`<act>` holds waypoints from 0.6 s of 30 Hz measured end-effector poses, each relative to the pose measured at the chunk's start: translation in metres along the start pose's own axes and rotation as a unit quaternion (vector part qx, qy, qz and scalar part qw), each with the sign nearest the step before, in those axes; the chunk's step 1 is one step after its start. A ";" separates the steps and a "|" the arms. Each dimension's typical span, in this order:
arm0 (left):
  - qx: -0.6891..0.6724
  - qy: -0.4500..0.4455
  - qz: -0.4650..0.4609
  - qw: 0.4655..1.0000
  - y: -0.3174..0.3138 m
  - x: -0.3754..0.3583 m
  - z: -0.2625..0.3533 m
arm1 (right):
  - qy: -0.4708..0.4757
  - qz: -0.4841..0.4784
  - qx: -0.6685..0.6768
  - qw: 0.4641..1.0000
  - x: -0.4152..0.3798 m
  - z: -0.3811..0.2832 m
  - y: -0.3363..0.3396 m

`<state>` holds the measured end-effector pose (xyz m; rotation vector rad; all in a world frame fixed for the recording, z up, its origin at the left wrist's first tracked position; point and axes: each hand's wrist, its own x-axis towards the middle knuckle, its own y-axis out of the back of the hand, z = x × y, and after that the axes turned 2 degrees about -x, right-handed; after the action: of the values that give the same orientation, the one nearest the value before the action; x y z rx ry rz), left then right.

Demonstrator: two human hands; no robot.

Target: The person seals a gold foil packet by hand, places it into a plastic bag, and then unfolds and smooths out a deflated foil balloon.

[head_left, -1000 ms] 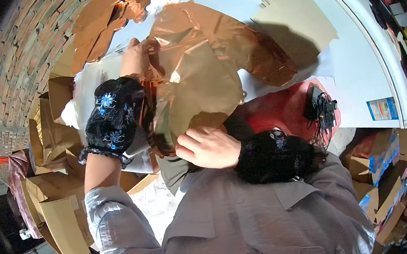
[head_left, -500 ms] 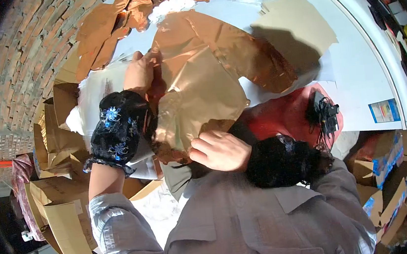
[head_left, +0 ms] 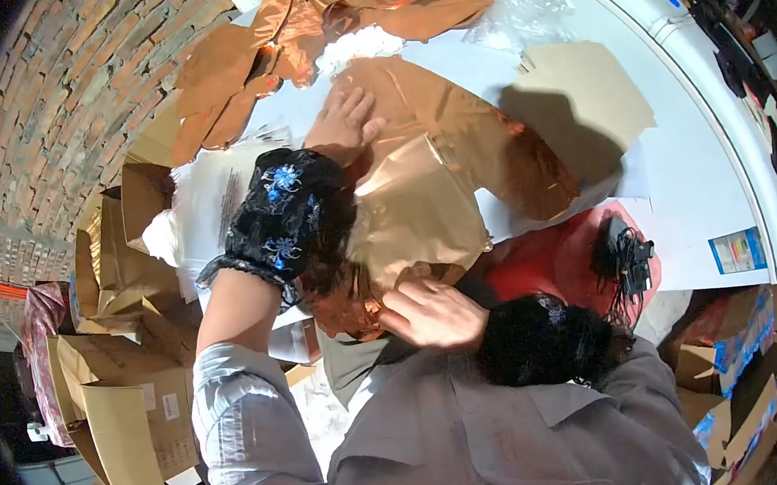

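Observation:
A large flat piece of shiny copper-coloured foil (head_left: 435,100) is spread across the white table in front of me, its near part folded over and paler gold. My left hand (head_left: 343,126) lies on the left side of the foil with its fingers spread. At the crumpled near edge, close to my body, my right hand (head_left: 439,313) has its fingers closed on the foil. Part of that hand's grip is hidden from above. Both forearms wear black velvety cuffs; blue flowers decorate the left cuff (head_left: 277,216).
More copper foil pieces (head_left: 219,71) lie at the back left, near clear plastic wrap (head_left: 525,6). Beige sheets (head_left: 586,94) rest on the right of the white table (head_left: 684,173). A black cable bundle (head_left: 632,259) sits on something red. Cardboard boxes (head_left: 132,411) stand on both sides.
My left hand has let go of the foil's left edge, moved farther away and right, and flattened onto the foil. My right hand stays at the near edge. The view has shifted slightly.

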<state>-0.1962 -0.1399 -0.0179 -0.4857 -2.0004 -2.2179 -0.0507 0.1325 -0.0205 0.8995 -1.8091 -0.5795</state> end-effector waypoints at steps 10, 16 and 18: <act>0.012 0.010 0.006 1.000 0.010 0.001 0.009 | -0.042 0.005 0.037 0.998 0.003 -0.001 0.000; -0.018 0.098 0.006 0.995 0.013 0.012 0.000 | -0.043 0.001 0.052 0.998 -0.001 0.002 -0.008; -0.041 0.164 0.001 0.986 0.012 0.032 -0.013 | -0.048 -0.009 0.055 0.997 -0.004 0.003 -0.010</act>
<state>-0.2245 -0.1499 0.0024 -0.1177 -1.7460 -2.2139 -0.0491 0.1297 -0.0317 0.9782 -1.9369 -0.5468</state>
